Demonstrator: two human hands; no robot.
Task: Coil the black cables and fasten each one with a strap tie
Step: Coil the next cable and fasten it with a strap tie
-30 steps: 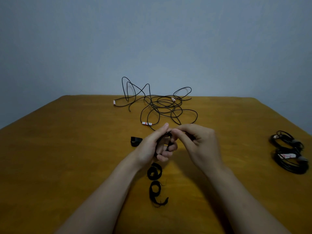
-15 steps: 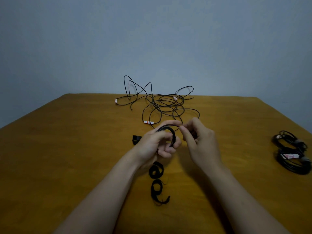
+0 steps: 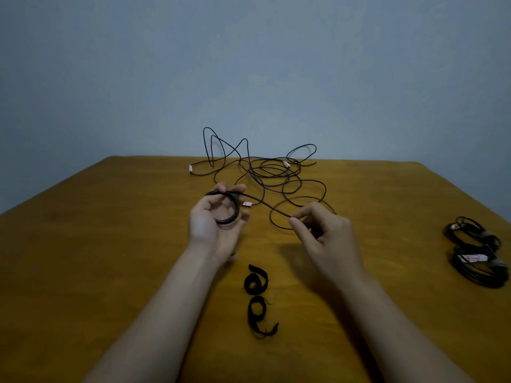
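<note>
My left hand (image 3: 214,226) grips a small black coil of cable (image 3: 231,214) above the wooden table (image 3: 96,244). From the coil a straight run of the same cable (image 3: 265,205) leads right to my right hand (image 3: 323,236), which pinches it between thumb and forefinger. Behind both hands lies a loose tangle of black cable (image 3: 271,172) with white-tagged ends. Two black strap ties (image 3: 257,297) lie curled on the table between my forearms.
Two coiled and tied black cables (image 3: 478,252) with white tags rest near the table's right edge. A plain blue-grey wall stands behind the table's far edge.
My hands have drawn apart: the left rose and moved left with the coil, the right slid right along the cable. The small black strap piece left of my left hand is hidden now.
</note>
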